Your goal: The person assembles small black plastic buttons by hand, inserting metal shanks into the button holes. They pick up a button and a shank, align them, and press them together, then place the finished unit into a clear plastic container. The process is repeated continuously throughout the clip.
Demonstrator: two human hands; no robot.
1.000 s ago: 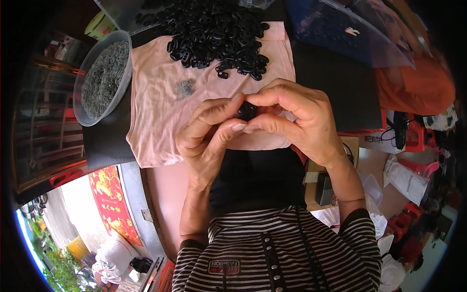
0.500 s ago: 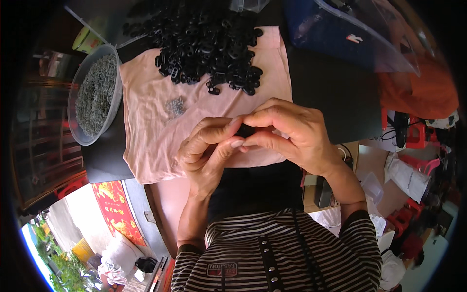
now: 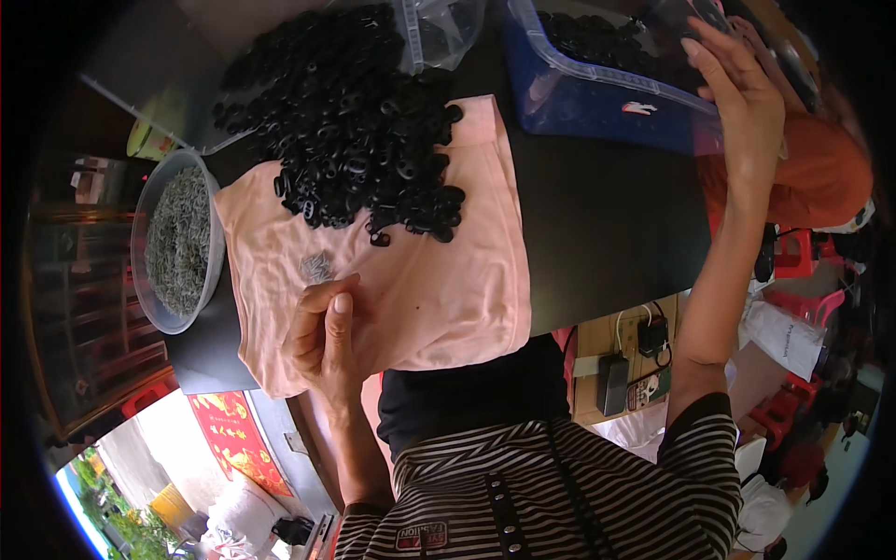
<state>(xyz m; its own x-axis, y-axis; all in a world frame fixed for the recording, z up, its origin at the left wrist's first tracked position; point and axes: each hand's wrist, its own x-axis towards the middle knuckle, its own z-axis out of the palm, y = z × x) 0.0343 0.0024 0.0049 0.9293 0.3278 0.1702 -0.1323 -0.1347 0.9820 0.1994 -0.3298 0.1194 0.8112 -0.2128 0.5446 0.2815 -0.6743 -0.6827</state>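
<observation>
My left hand (image 3: 325,336) is over the pink cloth (image 3: 448,308), fingers curled and thumb close to the forefinger. Whatever may lie between those fingertips is too small to make out. Just beyond them is a small heap of thin grey metal pieces (image 3: 318,267), spring-like in look. My right hand (image 3: 747,107) is stretched out to the far right with fingers apart, above the rim of a blue plastic bin (image 3: 597,107); I see nothing in it. Inside the bin lie black pieces (image 3: 588,39). A large pile of small black plastic pieces with holes (image 3: 355,140) covers the cloth's far part.
A round clear tub (image 3: 177,243) full of grey metal pieces stands at the left table edge. Behind the pile is a clear plastic bag (image 3: 443,33). Another person's orange clothing (image 3: 817,173) shows beyond the bin. Red stools (image 3: 793,257) stand on the floor at right.
My hands were together over the cloth, holding a small black piece. Now they are apart: the right has gone far right to the bin, the left toward the metal heap. The view has shifted.
</observation>
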